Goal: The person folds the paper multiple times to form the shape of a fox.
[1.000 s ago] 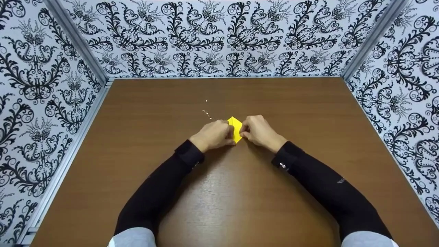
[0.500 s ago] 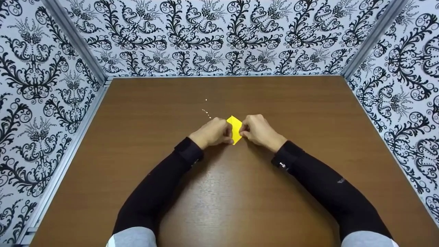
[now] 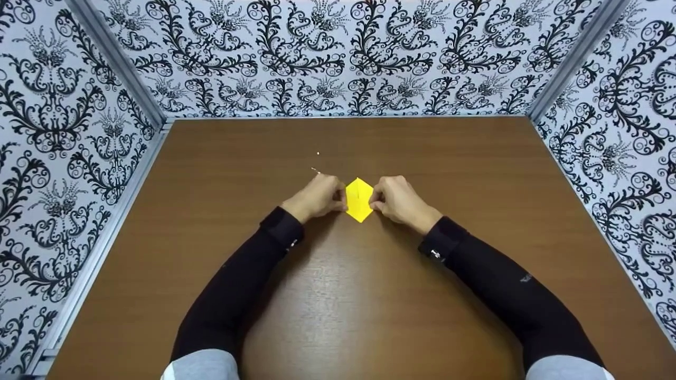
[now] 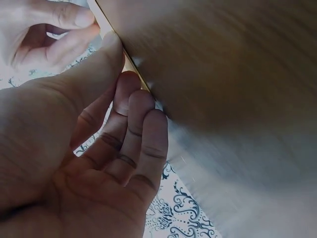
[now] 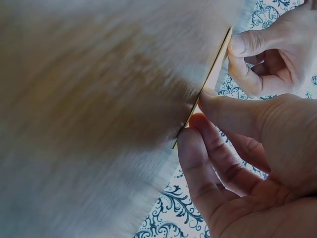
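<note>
A small yellow folded paper (image 3: 359, 200) lies low over the wooden table in the head view, pointed at its far and near ends, with a crease down its upper half. My left hand (image 3: 320, 196) pinches its left edge between thumb and fingers. At the right edge, the thumb and fingertips of my right hand (image 3: 402, 203) grip it. Both wrist views show the paper nearly edge-on, as a thin strip: the left wrist view has my left thumb (image 4: 113, 47) against it, and the right wrist view my right thumb (image 5: 213, 101). Some fingertips are hidden behind the paper.
Several tiny pale specks (image 3: 316, 170) mark the brown tabletop (image 3: 338, 295) beyond my left hand. Patterned black-and-white panels (image 3: 317, 53) enclose the table at the back and both sides, with metal posts (image 3: 119, 68) at the corners.
My left hand has shifted left and slightly away from me, from over the paper to its left edge, uncovering more yellow. My right hand stays in place.
</note>
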{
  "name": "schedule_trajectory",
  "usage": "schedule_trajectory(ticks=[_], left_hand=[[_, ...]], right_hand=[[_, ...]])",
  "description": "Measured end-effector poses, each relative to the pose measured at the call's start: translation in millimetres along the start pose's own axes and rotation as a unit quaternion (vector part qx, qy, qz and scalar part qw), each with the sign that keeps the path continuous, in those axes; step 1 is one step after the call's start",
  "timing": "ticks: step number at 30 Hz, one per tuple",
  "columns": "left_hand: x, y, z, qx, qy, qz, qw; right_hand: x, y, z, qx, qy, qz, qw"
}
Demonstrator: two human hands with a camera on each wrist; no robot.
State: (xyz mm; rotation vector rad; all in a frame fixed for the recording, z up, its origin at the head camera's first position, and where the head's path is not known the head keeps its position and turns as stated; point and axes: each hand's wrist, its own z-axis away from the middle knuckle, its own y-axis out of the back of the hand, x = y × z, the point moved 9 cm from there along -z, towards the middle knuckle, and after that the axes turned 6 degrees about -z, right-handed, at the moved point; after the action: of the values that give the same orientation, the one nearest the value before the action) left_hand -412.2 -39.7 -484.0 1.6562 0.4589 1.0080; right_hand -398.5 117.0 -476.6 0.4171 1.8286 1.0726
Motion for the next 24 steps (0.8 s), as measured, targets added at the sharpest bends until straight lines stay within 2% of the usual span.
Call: schedule_trajectory(ticks=[15, 20, 24], left_hand=[[-30.9, 16.2, 5.7, 0.028, 0.039, -0.005, 0.9988], [-34.3, 18.0, 7.3, 0.032, 0.044, -0.021, 0.9983], [-32.1, 17.4, 8.8, 0.038, 0.033, -0.032, 0.9982]], right_hand=[[-3.1, 1.3, -1.7, 0.002, -0.002, 0.002, 1.0000], [-3.0, 0.4, -0.4, 0.000, -0.001, 0.002, 1.0000], [-2.7, 0.3, 0.2, 0.000, 0.001, 0.002, 1.0000]])
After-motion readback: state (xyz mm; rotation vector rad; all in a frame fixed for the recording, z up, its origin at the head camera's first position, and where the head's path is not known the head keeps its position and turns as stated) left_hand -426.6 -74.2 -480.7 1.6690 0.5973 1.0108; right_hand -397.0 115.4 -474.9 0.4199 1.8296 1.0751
